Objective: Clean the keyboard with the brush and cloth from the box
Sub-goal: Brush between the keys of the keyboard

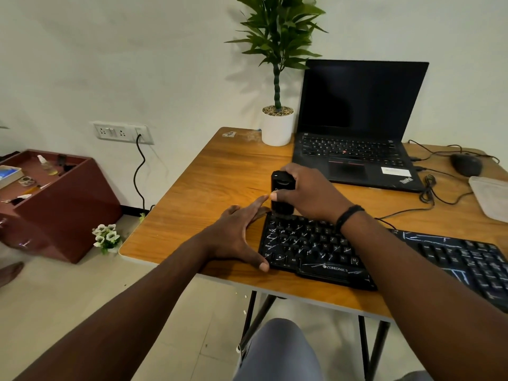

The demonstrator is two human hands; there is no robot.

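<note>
— Two hands over one black Zebronics keyboard with white streak markings, is that the count?

— Yes, two. Right hand has its fingers curled round one upright black brush with a chunky block handle; the brush's lower end stands on the keyboard's far left corner. Left hand lies flat with fingers straight, holding nothing: thumb at the keyboard's near left corner, fingertips reaching toward the base of the brush.

— Where does the keyboard sit?

— Along the near edge of one wooden table with black metal legs, running off toward the right.

— And the box?

— One dark red open-topped box on the floor to the left, well apart from the table. Inside it I count one small clear spray bottle; the other bits in there are too small to name.

— A cloth?

— One pale grey folded cloth lies at the table's right edge, partly out of view.

— What else is on the table?

— One open black ThinkPad laptop with a dark screen, one black mouse with cables trailing near it, one green leafy plant in a white pot at the far corner.

— On the wall?

— One white socket plate with one black cord plugged in. Below, one small cluster of white flowers sits on the floor.

— Anything on the wrists?

— One black band on the right.
</note>
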